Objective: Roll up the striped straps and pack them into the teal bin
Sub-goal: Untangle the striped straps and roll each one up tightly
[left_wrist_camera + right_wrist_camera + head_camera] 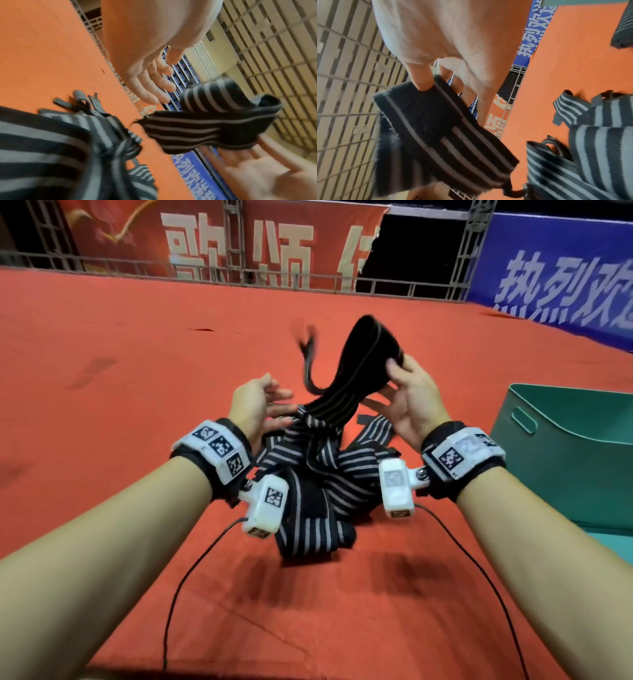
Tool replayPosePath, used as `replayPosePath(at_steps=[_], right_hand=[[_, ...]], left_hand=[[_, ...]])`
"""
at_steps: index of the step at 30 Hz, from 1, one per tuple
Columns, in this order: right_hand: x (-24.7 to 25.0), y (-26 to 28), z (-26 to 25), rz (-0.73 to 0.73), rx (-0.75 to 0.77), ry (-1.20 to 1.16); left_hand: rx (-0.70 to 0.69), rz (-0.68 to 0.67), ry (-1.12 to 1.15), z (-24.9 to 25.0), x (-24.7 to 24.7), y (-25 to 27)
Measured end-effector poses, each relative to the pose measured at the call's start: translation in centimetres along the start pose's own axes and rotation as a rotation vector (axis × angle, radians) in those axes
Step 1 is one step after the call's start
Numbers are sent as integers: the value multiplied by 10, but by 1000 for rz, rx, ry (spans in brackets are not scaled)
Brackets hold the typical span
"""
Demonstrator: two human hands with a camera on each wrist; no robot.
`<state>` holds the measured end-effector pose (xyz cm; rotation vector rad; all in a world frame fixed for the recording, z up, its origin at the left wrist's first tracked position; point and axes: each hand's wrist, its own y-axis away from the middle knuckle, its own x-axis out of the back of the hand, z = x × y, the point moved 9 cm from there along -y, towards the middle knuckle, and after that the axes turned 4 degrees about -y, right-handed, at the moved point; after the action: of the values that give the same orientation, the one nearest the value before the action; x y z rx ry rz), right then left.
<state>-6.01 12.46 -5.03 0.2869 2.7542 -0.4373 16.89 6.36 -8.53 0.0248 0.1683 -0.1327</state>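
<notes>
A heap of black-and-grey striped straps (318, 484) lies on the red carpet between my forearms. My right hand (407, 395) holds one strap (363, 361) up above the heap, thumb pinching its folded upper end; the strap's black fuzzy end (426, 108) shows in the right wrist view, and its loose tail (308, 350) is blurred in the air. My left hand (263, 405) hovers beside the raised strap (205, 121) with straight spread fingers (154, 86), touching nothing. The teal bin (575, 453) stands at the right, close to my right wrist.
Red carpet (120, 364) stretches all round the heap. Metal railing (222, 275) with red and blue banners closes off the far side. Thin black cables (191, 573) trail from both wrist cameras over the carpet near me.
</notes>
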Motion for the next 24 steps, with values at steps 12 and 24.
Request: replayPosePath(at_steps=[12, 24], right_hand=[[-23, 14, -27, 53, -55, 30], [60, 9, -42, 465, 85, -78]], left_hand=[[-375, -325, -606, -35, -55, 18], [-278, -60, -770, -54, 13, -3]])
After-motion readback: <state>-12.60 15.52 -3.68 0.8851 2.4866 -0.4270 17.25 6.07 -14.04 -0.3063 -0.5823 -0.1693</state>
